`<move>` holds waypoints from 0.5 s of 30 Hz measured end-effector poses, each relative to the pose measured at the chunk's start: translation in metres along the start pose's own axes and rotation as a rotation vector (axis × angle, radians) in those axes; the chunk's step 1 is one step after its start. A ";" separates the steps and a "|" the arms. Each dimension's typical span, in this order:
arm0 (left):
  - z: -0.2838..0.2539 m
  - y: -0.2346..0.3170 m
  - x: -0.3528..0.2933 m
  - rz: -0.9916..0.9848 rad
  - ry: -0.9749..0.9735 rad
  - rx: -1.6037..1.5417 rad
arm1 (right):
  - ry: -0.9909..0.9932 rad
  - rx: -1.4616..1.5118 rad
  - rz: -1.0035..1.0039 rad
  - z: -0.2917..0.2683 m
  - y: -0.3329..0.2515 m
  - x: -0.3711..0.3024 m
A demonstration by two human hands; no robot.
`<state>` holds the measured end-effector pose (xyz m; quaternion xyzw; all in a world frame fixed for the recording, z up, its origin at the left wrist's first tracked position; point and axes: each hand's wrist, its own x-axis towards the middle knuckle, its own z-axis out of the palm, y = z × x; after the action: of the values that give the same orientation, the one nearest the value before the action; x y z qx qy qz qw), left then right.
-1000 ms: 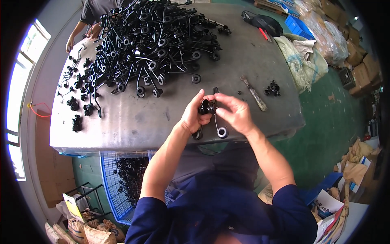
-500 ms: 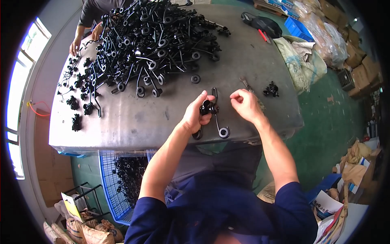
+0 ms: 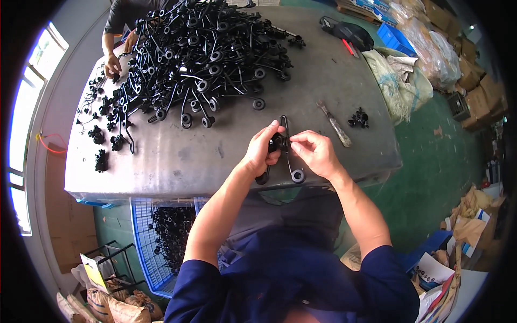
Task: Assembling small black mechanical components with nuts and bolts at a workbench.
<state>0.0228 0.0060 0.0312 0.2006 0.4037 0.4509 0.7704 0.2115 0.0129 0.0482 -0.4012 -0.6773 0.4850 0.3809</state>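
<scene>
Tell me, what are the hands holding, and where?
Both hands, left and right, pinch a black bent metal part at its thick middle clip; its ringed ends hang free.

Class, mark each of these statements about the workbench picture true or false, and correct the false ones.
1. Both hands meet on one bent black rod part. True.
2. The left hand lies flat on the table. False: it grips the part.
3. The big pile of black parts lies beyond the hands. True.
4. The metal tool is in the right hand. False: it lies on the table, apart.
5. A blue crate sits under the table's near edge. True.
</scene>
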 end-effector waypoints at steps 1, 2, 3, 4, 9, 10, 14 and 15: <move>0.002 0.000 0.000 0.006 0.010 0.007 | 0.022 -0.007 -0.011 0.001 0.000 -0.001; 0.003 0.000 -0.001 0.011 0.018 0.015 | 0.022 -0.007 -0.011 0.003 0.001 -0.002; 0.003 0.000 -0.001 0.011 0.017 0.015 | 0.028 0.058 0.057 0.004 0.002 -0.003; 0.003 0.000 -0.001 0.012 0.016 0.018 | 0.035 0.122 0.125 0.005 0.003 -0.003; 0.003 -0.002 -0.001 0.025 0.025 0.052 | 0.040 -0.150 0.091 0.002 -0.004 -0.004; 0.004 -0.001 -0.001 0.026 0.030 0.054 | 0.035 -0.270 -0.004 0.001 -0.005 -0.004; 0.008 0.000 -0.003 0.029 0.058 0.079 | -0.016 -0.300 0.007 -0.003 -0.010 0.002; 0.007 0.000 -0.002 0.029 0.055 0.081 | -0.096 -0.288 0.163 -0.005 -0.009 0.006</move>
<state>0.0283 0.0045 0.0364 0.2249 0.4397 0.4507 0.7436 0.2122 0.0186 0.0587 -0.4816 -0.7225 0.4307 0.2461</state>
